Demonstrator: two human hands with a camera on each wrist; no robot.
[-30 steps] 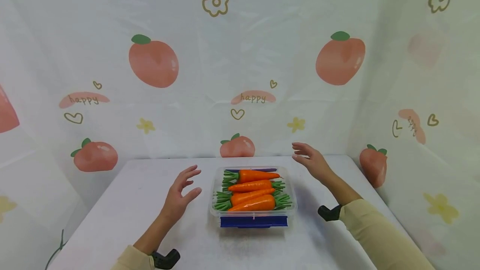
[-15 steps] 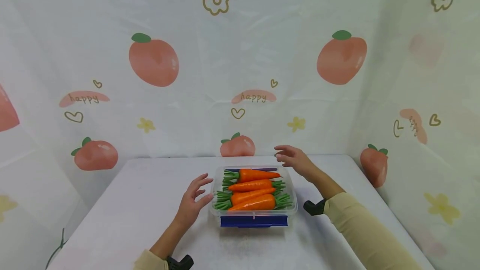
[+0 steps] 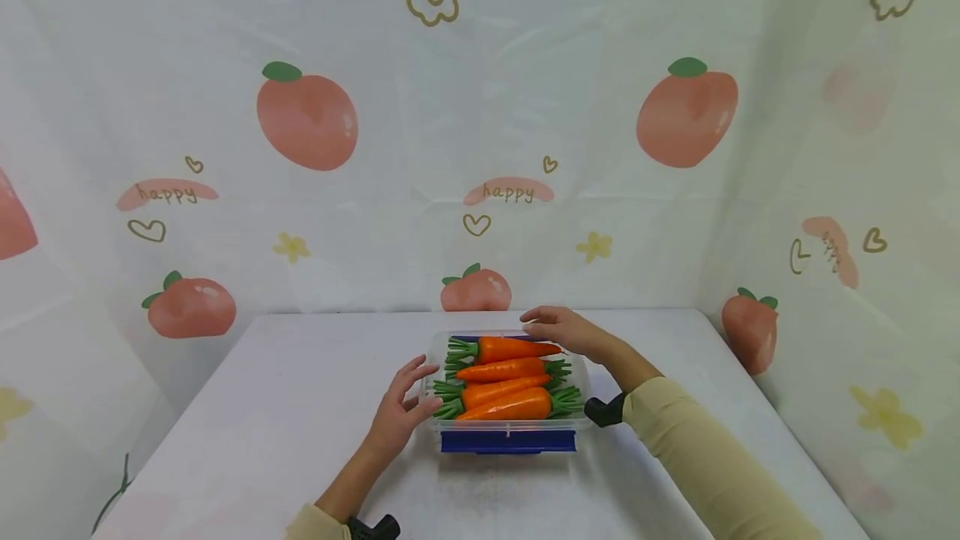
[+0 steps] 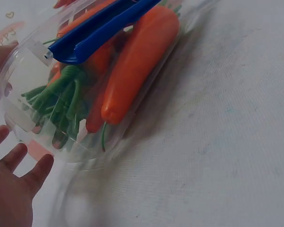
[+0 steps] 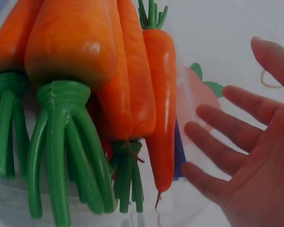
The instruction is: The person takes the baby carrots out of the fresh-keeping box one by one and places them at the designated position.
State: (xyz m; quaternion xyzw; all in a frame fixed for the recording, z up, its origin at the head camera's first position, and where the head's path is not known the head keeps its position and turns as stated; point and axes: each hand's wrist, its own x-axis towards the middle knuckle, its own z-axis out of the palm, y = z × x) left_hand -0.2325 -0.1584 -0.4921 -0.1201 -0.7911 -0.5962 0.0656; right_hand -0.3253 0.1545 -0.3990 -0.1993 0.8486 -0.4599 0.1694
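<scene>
A clear plastic food box point(image 3: 450, 425) with blue latches stands on the table, filled with several orange carrots point(image 3: 513, 405) that have green stems. At the box's left wall is my left hand point(image 3: 396, 422), its fingers spread and slightly bent. In the left wrist view the fingertips of the left hand point(image 4: 12, 189) lie beside the clear wall; contact cannot be made out for certain. My right hand point(image 3: 573, 333) hovers at the back right corner. The right wrist view shows the right hand point(image 5: 255, 146) with extended fingers beside the box, gripping nothing.
The box stands on a white-covered table point(image 3: 315, 382). A white curtain point(image 3: 585, 40) printed with fruit hangs behind the table and along its sides. Each wrist wears a black device, such as the one on the right wrist point(image 3: 606, 410).
Both hands have moved inward to the box, the left one rightward to the left wall, the right one leftward and lower to the back right corner. The box and carrots have stayed in place.
</scene>
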